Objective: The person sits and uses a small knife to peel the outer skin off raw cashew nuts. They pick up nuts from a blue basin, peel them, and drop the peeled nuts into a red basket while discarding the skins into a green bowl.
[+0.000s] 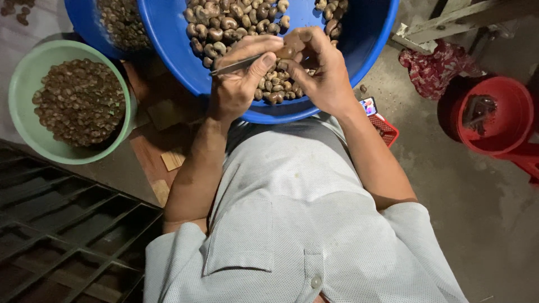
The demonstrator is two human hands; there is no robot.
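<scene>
Shelling seems far from done: left hand [238, 78] grips a thin metal blade [238, 64], right hand [320, 70] pinches 1 brown nut [287, 52], big blue plastic basin [370, 39] holds many more.

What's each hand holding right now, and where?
Left hand grips a thin metal blade by its rear end; right hand pinches one nut at its fingertips.

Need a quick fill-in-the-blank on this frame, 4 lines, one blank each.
1. The left hand grips a thin metal tool; the right hand pinches a ___.
2. Both hands work over the ___ basin.
3. The bowl on the person's left is ___.
4. The red bucket stands on the person's ___ side.
Missing: nut; blue; green; right.
</scene>
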